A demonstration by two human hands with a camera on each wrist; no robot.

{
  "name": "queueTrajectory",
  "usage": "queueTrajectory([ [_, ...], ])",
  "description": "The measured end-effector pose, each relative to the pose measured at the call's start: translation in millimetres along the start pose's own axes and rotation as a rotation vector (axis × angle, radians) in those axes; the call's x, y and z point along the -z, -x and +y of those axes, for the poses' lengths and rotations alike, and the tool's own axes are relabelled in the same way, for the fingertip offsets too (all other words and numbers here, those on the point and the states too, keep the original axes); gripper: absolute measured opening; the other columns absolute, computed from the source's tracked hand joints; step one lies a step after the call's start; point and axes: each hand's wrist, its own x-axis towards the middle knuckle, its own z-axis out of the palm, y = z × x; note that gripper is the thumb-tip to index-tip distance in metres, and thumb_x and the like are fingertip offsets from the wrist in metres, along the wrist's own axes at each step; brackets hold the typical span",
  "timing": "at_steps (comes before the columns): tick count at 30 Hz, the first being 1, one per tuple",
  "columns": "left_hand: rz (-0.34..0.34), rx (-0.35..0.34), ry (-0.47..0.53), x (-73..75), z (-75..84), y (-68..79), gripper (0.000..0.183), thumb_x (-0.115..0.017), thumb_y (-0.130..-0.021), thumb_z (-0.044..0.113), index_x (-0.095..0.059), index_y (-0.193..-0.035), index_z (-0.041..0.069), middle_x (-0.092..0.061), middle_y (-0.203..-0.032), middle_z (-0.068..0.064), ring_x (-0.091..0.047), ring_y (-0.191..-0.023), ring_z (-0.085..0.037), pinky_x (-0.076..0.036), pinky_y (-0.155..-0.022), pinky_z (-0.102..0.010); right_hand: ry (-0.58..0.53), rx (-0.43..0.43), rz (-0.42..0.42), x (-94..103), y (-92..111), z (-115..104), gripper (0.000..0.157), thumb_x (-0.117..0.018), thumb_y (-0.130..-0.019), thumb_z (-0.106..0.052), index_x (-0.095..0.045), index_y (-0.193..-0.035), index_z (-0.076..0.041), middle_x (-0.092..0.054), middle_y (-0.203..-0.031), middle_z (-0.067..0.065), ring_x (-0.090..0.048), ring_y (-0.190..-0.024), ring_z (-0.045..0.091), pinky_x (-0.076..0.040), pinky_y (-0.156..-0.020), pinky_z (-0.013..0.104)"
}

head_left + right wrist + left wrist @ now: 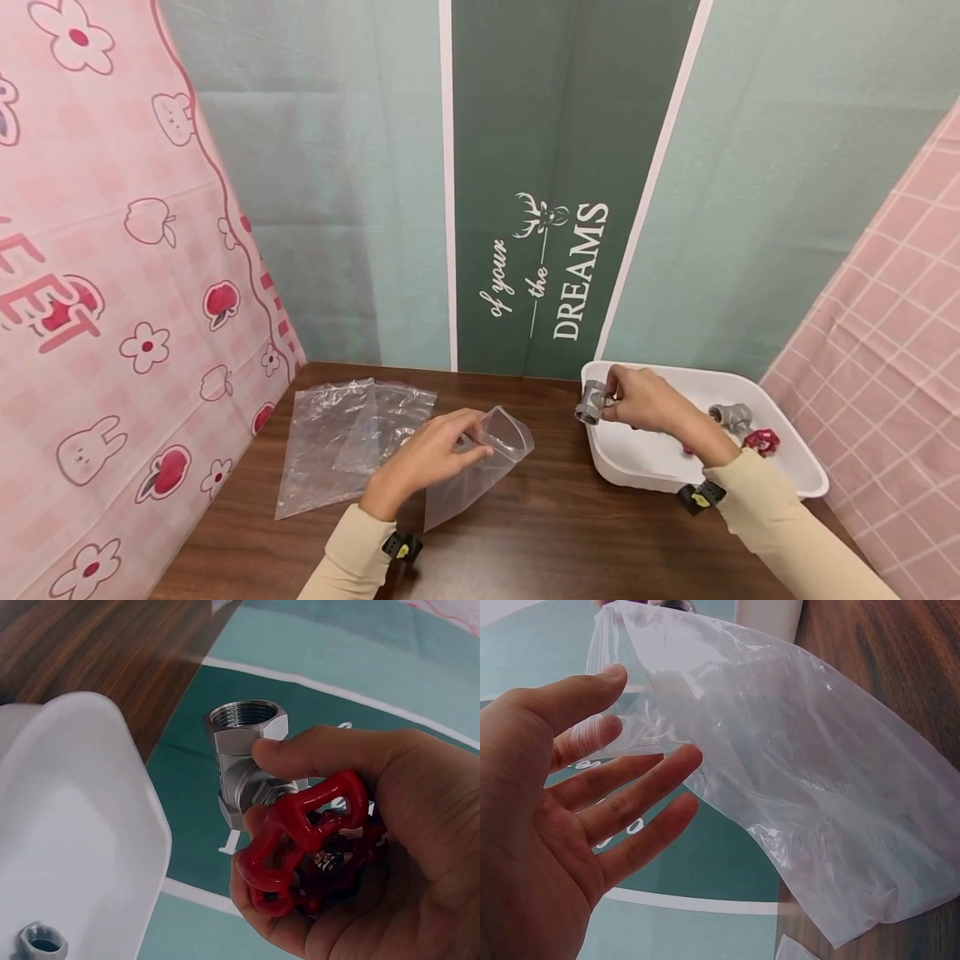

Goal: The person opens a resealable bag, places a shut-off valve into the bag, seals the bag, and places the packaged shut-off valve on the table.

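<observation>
My left hand [431, 454] holds a clear plastic bag [474, 487] near its mouth, which gapes toward the right. In the left wrist view the thumb and index finger are at the bag's edge, while the other fingers [641, 836] stretch out loosely. My right hand [648, 400] grips a metal valve [592, 402] above the left rim of a white tub [622, 467]. Its red handwheel [281, 851] sits within the fingers in the right wrist view, and the threaded end of the body points up there.
Two more clear bags [322, 450] lie flat at the left on the brown wooden table [540, 533]. Inside the tub are another grey valve body [731, 417] and a red handwheel [761, 442]. Fabric curtains [375, 208] stand close behind the table and along both sides.
</observation>
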Motion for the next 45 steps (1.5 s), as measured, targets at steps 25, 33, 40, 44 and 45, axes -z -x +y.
queueTrajectory([
  [25,-0.002,-0.029,-0.016,-5.5,2.1,-4.9,0.02,-0.077,-0.099,0.036,-0.064,-0.101,0.02,-0.071,-0.105,0.008,-0.071,-0.093,-0.015,-0.055,-0.08,-0.026,0.005,0.118,0.047,-6.7,13.4,-47.4,0.031,-0.088,-0.081,-0.018,-0.064,-0.097,-0.008,-0.059,-0.073,-0.002,-0.05,-0.064,0.012,-0.042,-0.059,0.028],
  [33,-0.006,-0.026,-0.021,-5.4,4.6,-6.3,0.021,-0.077,-0.099,0.035,-0.064,-0.102,0.019,-0.071,-0.106,0.008,-0.071,-0.095,-0.014,-0.057,-0.082,-0.028,-0.017,0.15,0.056,-9.9,15.3,-59.7,0.031,-0.089,-0.081,-0.018,-0.064,-0.097,-0.009,-0.061,-0.075,-0.003,-0.052,-0.067,0.01,-0.045,-0.063,0.028],
  [40,-0.02,-0.041,-0.026,-5.7,6.5,-7.5,0.022,-0.076,-0.1,0.036,-0.064,-0.104,0.018,-0.073,-0.109,0.006,-0.073,-0.1,-0.015,-0.059,-0.086,-0.03,-0.045,0.178,0.043,-14.1,16.6,-70.3,0.031,-0.089,-0.081,-0.016,-0.064,-0.097,-0.009,-0.061,-0.075,-0.003,-0.051,-0.066,0.009,-0.043,-0.06,0.026],
  [44,-0.023,-0.054,-0.026,-5.5,7.9,-8.0,0.022,-0.076,-0.1,0.036,-0.064,-0.105,0.018,-0.073,-0.109,0.005,-0.073,-0.101,-0.016,-0.059,-0.087,-0.031,-0.051,0.19,0.045,-16.5,16.8,-75.0,0.031,-0.089,-0.08,-0.016,-0.065,-0.097,-0.01,-0.062,-0.075,-0.002,-0.051,-0.066,0.009,-0.044,-0.06,0.026],
  [45,-0.023,-0.055,-0.024,-5.4,8.3,-8.1,0.022,-0.076,-0.1,0.036,-0.064,-0.105,0.018,-0.073,-0.109,0.005,-0.074,-0.101,-0.016,-0.059,-0.087,-0.031,-0.053,0.193,0.044,-17.3,16.7,-75.6,0.031,-0.09,-0.081,-0.016,-0.065,-0.098,-0.01,-0.062,-0.075,-0.003,-0.05,-0.066,0.009,-0.044,-0.06,0.026],
])
